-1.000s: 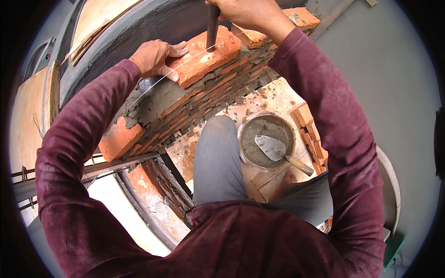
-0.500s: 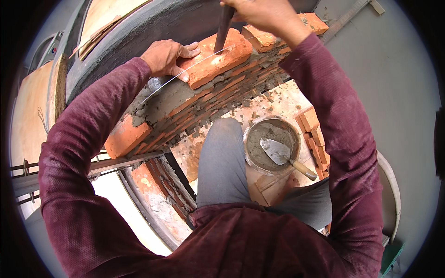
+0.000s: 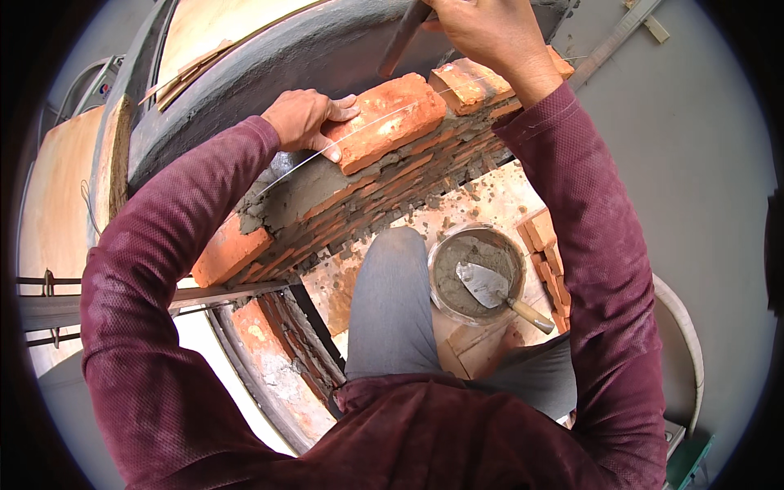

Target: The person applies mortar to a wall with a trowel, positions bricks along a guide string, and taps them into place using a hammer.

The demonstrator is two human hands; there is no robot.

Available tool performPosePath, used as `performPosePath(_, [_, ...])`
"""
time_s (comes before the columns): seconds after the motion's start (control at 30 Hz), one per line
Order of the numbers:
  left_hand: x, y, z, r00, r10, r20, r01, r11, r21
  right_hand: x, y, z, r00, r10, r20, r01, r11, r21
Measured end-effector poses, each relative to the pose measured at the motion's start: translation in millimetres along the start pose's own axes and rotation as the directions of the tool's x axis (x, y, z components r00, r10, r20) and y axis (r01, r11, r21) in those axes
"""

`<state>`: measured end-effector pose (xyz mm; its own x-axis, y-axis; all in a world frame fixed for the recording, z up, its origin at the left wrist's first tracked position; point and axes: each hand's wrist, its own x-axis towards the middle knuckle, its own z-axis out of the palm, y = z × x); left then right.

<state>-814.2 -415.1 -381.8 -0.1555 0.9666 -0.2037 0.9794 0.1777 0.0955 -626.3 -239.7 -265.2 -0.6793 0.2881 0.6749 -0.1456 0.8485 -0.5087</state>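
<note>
My left hand (image 3: 310,121) grips the left end of an orange brick (image 3: 390,122), thumb on its near side and fingers over the top. The brick lies on the mortar bed of a low brick wall (image 3: 359,196). A thin white string (image 3: 298,166) runs across it along the wall. Above the brick, my right hand (image 3: 490,37) is closed round a dark rod-shaped tool (image 3: 402,41). The tool slants down, its lower end apart from the brick at the far side. Its upper part is cut off by the picture's edge.
Beside my knee stands a bucket (image 3: 433,273) of mortar, with a trowel (image 3: 486,286) resting in it. Stacked bricks (image 3: 545,253) lie to its right. Another brick (image 3: 469,86) sits farther along the wall. A curved grey surface (image 3: 237,90) rises behind it.
My right hand has lifted the dark tool off the brick's top and tilted it toward the far side. My left hand keeps its grip. The whole view has shifted slightly.
</note>
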Motion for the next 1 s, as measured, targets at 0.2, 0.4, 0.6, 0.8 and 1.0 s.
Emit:
performPosePath(0.2, [-2.3, -0.7, 9.1, 1.0, -0.006, -0.015, 0.006, 1.0, -0.02, -10.8, 19.9, 28.8, 0.997, 0.025, 0.072, -0.025, 1.0, -0.007])
performPosePath(0.4, [-2.4, -4.3, 4.1, 0.997, 0.05, -0.058, -0.053, 0.997, -0.054, -8.1, 11.0, 27.6, 0.989, 0.104, 0.107, -0.111, 0.992, 0.058])
performPosePath(0.6, [-9.4, 3.5, 17.1, 0.973, 0.092, -0.211, -0.117, 0.987, -0.107, -8.3, 2.4, 33.4, 0.999, -0.043, -0.005, 0.043, 0.99, 0.132])
performPosePath(0.8, [-11.3, -3.9, 6.8, 0.98, -0.187, -0.074, 0.156, 0.939, -0.306, 15.9, -17.1, 12.7, 0.996, -0.067, -0.052, 0.07, 0.995, 0.064])
performPosePath(1.0, [-6.3, -2.9, 4.5, 0.98, -0.189, -0.064, 0.164, 0.946, -0.28, -7.3, 5.4, 51.8, 0.999, -0.042, -0.004, 0.043, 0.999, 0.026])
